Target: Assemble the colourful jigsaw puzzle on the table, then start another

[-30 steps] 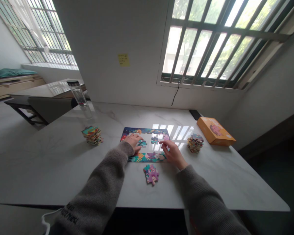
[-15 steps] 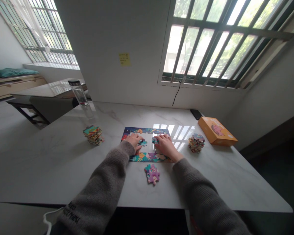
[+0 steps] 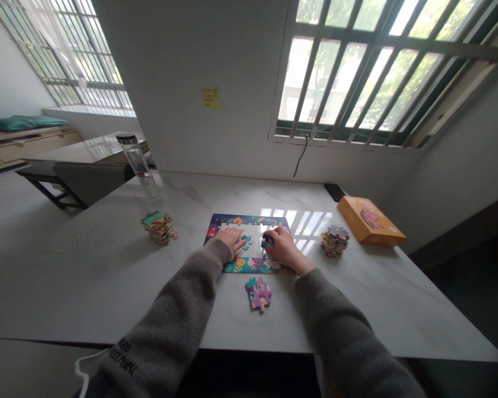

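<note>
A colourful puzzle frame [image 3: 240,266] lies on the white marbled table, its middle showing bare tabletop. My left hand [image 3: 230,238] rests over the frame's left side with fingers spread, its thumb at a teal puzzle piece [image 3: 247,242]. Inside the right side of the frame, my right hand [image 3: 283,245] pinches a dark blue puzzle piece [image 3: 268,241] between thumb and fingers. Joined purple and teal pieces [image 3: 258,293] lie just in front of the frame.
Stacks of puzzle pieces stand at the left [image 3: 159,227] and right [image 3: 334,241]. An orange box [image 3: 371,221] and a black phone [image 3: 334,192] are at the back right. A glass bottle [image 3: 135,157] stands at the back left.
My right hand's fingers have drawn together and lifted slightly around the piece, which shows more dark blue. The teal piece near my left hand has shifted slightly right and turned.
</note>
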Demonstrator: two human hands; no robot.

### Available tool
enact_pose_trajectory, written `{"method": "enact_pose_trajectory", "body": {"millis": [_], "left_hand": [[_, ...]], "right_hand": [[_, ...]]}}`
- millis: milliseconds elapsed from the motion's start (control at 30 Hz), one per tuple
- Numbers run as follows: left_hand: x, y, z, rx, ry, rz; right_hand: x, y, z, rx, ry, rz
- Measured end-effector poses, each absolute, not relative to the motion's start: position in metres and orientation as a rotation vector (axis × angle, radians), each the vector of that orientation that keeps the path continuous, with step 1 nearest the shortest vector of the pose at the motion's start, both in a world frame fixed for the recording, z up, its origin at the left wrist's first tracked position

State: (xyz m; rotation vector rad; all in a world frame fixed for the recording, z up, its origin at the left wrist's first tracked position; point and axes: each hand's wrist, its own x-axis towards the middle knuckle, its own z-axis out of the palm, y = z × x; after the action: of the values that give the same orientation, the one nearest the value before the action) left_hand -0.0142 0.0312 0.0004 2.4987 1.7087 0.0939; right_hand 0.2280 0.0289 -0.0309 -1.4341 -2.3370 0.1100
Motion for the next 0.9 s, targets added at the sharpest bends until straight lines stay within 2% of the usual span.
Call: {"method": "enact_pose_trajectory", "body": {"millis": [567,767,900], "left_hand": [[-0.015,0.031,-0.002,2.604,1.707,0.146],[-0.009,0.025,0.0,2.625,1.65,0.265],[-0.009,0.025,-0.002,2.629,1.631,0.221]], "right_hand": [[0.223,0.013,-0.02,-1.537,-2.379,0.02],[0.215,0.009,-0.012,-1.408,-2.319,0.106],[0.218,-0.02,0.008,-1.18,-2.369,0.354]]}}
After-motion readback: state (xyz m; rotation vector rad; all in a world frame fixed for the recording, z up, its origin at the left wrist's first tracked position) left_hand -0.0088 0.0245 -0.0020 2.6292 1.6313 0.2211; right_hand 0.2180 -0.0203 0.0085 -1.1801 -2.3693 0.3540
